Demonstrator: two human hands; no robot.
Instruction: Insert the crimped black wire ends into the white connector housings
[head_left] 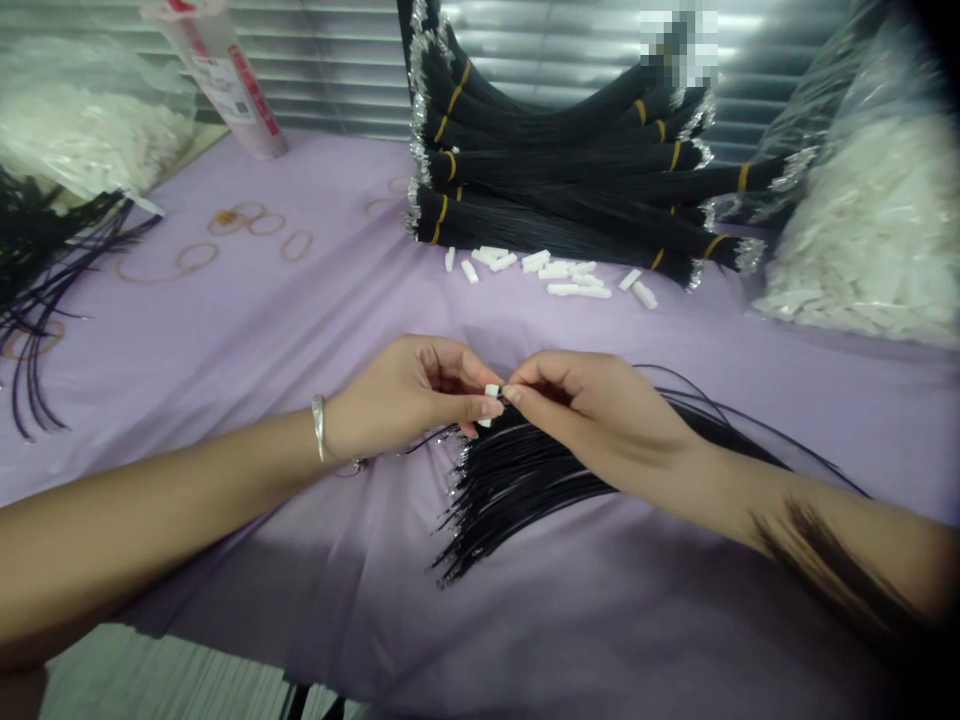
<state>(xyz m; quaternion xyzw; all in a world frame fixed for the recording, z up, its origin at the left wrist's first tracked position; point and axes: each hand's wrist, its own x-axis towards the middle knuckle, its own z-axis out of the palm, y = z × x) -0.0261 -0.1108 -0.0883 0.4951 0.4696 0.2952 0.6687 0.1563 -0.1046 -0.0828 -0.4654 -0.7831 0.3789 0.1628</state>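
Observation:
My left hand [409,395] pinches a small white plastic connector housing [490,405] between thumb and fingers. My right hand [592,420] meets it from the other side, its thumb and finger tips closed on a thin black wire at the housing; the exact wire end is hidden by the fingers. Under both hands lies a loose bundle of black wires [517,490] with silvery stripped ends, fanning out toward the lower left. A few long strands curve away beyond my right wrist.
Tied black wire bundles [555,170] are stacked at the back, with loose white housings [555,275] before them. Bags of white housings lie at right [870,230] and left [82,130]. Rubber bands [247,222] and black wires [45,270] lie on the lilac cloth [300,330].

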